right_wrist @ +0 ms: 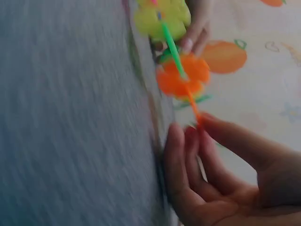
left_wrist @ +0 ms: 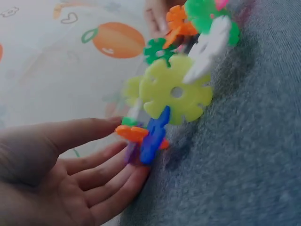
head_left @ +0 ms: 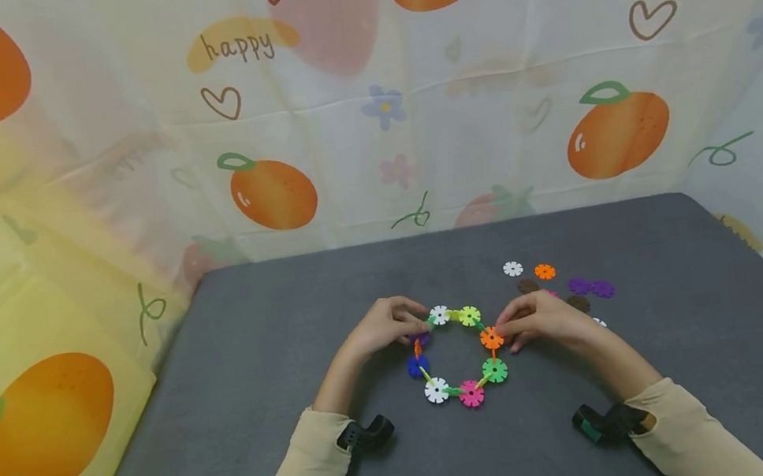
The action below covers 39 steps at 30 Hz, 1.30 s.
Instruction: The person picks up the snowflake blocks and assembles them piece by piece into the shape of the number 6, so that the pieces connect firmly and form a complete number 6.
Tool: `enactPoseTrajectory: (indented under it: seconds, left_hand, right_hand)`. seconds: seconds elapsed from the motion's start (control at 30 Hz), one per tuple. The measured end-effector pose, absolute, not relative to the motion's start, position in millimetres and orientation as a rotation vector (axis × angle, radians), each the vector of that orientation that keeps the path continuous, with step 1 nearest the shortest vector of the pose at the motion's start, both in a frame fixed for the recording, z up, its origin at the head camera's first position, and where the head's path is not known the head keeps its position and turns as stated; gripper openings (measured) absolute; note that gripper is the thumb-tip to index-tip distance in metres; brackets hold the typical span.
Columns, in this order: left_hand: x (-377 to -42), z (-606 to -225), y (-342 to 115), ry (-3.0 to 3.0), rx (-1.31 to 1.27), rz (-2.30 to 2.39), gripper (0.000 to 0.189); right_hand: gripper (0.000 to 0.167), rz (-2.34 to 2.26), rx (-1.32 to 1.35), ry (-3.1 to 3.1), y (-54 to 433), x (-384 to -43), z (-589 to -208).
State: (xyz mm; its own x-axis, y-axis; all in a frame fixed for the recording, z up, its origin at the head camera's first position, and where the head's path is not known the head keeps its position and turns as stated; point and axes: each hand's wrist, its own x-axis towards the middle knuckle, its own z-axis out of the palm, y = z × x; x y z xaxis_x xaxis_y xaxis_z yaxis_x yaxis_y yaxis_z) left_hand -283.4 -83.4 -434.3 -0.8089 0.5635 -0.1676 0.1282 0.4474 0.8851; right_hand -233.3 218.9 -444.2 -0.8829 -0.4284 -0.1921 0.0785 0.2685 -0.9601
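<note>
A ring of interlocking flower-shaped plastic discs (head_left: 471, 394), in white, yellow, orange, green, pink, blue and purple, is between both hands above the dark grey table. At the ring's far left, my left hand (head_left: 392, 322) pinches it near a purple disc (left_wrist: 131, 151), thumb on one side and fingers on the other. An orange disc (left_wrist: 132, 133) and a blue disc (left_wrist: 154, 139) sit beside those fingertips. On the opposite side, my right hand (head_left: 544, 317) pinches an orange disc (right_wrist: 193, 104) edge-on between thumb and fingers. Another orange disc (right_wrist: 181, 77) joins it crosswise.
Loose discs lie beyond my right hand: a white disc (head_left: 512, 269), an orange disc (head_left: 545, 272), brown discs (head_left: 579, 304) and purple discs (head_left: 591, 288), some partly hidden by that hand. A fruit-patterned cloth (head_left: 341, 140) hangs behind the table (head_left: 275, 299).
</note>
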Motion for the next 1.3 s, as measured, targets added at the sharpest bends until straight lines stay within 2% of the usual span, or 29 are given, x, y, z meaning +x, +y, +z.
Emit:
enactPoseTrajectory:
  seconds: [0.13,0.33,0.67,1.3]
  left_hand:
    - [-285,-433,-88,2.222,0.601,1.328,0.031]
    - [-286,-426,-98,2.188,0.613,1.155,0.032]
    - [-288,-429,-105,2.053,0.59,1.164,0.039]
    - [-289,-433,-100,2.124,0.757,1.191,0.038]
  right_hand:
    - [0.031,-1.522,-0.384,2.228,230,-234,-434]
    - [0.03,-1.413,-0.337,2.352,240,-235,-425]
    - [0.03,-1.376,-0.511,2.222,220,-234,-442]
    - [0.02,-1.342,-0.549,2.072,228,-232,-440]
